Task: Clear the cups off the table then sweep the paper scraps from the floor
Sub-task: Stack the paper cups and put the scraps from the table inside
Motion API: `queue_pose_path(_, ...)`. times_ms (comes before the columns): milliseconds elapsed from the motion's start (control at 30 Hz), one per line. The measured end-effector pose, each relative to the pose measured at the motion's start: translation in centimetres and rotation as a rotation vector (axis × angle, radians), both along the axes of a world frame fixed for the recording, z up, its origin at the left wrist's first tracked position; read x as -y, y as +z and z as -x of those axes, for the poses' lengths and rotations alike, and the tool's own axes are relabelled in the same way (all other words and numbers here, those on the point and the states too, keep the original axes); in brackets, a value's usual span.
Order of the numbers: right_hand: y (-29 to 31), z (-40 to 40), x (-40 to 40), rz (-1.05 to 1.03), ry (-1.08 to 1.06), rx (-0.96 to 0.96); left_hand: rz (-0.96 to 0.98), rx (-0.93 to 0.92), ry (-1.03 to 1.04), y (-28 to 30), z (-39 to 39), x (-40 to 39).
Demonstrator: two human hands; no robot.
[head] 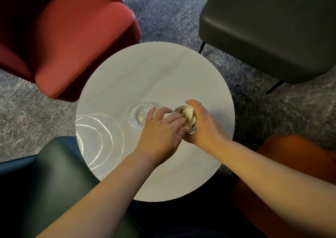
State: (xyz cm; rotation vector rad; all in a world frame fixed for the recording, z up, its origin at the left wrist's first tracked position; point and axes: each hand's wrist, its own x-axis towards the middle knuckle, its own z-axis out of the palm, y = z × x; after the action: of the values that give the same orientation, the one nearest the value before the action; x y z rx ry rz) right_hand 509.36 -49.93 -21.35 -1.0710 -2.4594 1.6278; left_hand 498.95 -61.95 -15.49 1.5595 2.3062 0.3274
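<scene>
A paper cup with crumpled pale paper inside stands on the round white table, right of centre. My right hand grips the cup from its right side, fingers curled round its wall. My left hand reaches over from the left, its fingertips touching the paper at the cup's mouth. The cup's lower part is hidden by both hands.
A ribbed clear glass dish sits just left of my left hand. A red armchair, a black chair, a dark green chair and an orange chair ring the table on grey carpet. Light rings glint on the table's left.
</scene>
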Motion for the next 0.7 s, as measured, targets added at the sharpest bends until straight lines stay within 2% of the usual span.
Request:
queue_pose_path(167,0.2,0.0,-0.2,-0.057,0.074,-0.013,-0.257,0.093,0.179,0.5,0.1,1.3)
queue_pose_path(300,0.3,0.1,-0.4,-0.051,0.068,-0.014,-0.288,0.091,0.376,0.7,0.3,2.7)
queue_pose_path(467,1.1,0.0,-0.7,-0.038,0.045,-0.005,-0.064,0.134,0.563,-0.5,1.3,4.7)
queue_pose_path(700,3.4,-0.4,-0.5,-0.106,-0.009,0.009,0.248,0.089,0.485,-1.8,2.7,6.3)
